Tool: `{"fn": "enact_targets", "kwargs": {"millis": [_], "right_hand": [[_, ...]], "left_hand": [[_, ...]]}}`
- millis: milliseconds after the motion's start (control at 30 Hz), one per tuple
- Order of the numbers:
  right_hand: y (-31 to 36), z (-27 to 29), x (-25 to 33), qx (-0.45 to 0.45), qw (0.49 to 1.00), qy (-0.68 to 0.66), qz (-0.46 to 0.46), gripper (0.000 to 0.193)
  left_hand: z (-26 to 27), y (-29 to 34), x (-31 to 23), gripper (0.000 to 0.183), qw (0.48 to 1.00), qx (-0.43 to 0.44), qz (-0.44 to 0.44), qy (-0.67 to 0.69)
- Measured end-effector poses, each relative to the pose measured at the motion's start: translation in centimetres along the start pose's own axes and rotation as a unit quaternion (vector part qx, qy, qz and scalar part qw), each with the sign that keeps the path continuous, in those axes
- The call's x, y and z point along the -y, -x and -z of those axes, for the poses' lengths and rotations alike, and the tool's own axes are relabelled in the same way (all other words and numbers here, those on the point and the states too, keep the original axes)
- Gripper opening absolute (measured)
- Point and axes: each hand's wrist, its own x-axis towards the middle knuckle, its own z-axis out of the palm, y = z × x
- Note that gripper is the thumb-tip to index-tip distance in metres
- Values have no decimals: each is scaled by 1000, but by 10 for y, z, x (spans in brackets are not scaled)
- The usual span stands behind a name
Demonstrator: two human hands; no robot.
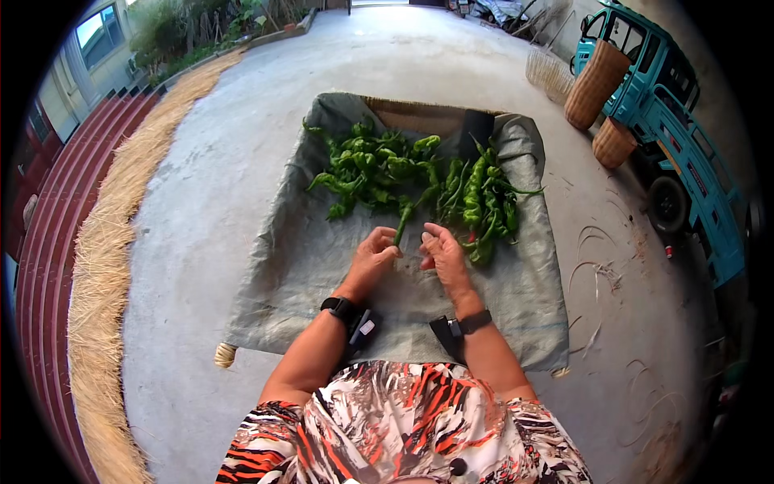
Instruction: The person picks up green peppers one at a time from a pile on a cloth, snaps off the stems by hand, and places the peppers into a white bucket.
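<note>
My left hand (374, 260) pinches a long green pepper (402, 228), which points up and away from me. My right hand (443, 256) is just to its right, fingers loosely curled and apart, with nothing visible in them. Both hands are over the near part of a grey-green woven sheet (314, 270) draped across a raised surface. Beyond my left hand spreads a heap of green peppers (363, 165). A second bunch of green peppers (481, 194) lies past my right hand, with a bit of red near its lower end.
A dark flat piece (476, 133) stands at the sheet's far edge. To the right are a teal truck (701, 181), a tall wicker basket (597, 85) and a smaller basket (614, 143). Straw (101, 274) lines the concrete floor (193, 242) at left, beside dark red steps (60, 234).
</note>
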Motion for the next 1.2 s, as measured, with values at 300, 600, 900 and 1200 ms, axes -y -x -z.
{"fn": "enact_targets", "kwargs": {"millis": [300, 600, 900, 1200], "right_hand": [[2, 5, 14, 18, 963, -264, -40, 33], [-3, 14, 76, -75, 964, -233, 108, 44], [-50, -6, 68, 40, 994, 100, -36, 33], [-85, -31, -11, 31, 829, 544, 123, 44]], "left_hand": [[5, 3, 0, 25, 980, 193, 38, 25], [10, -7, 25, 31, 993, 102, 55, -39], [17, -15, 36, 31, 993, 80, 78, -27], [12, -15, 39, 32, 992, 96, 81, 26]]}}
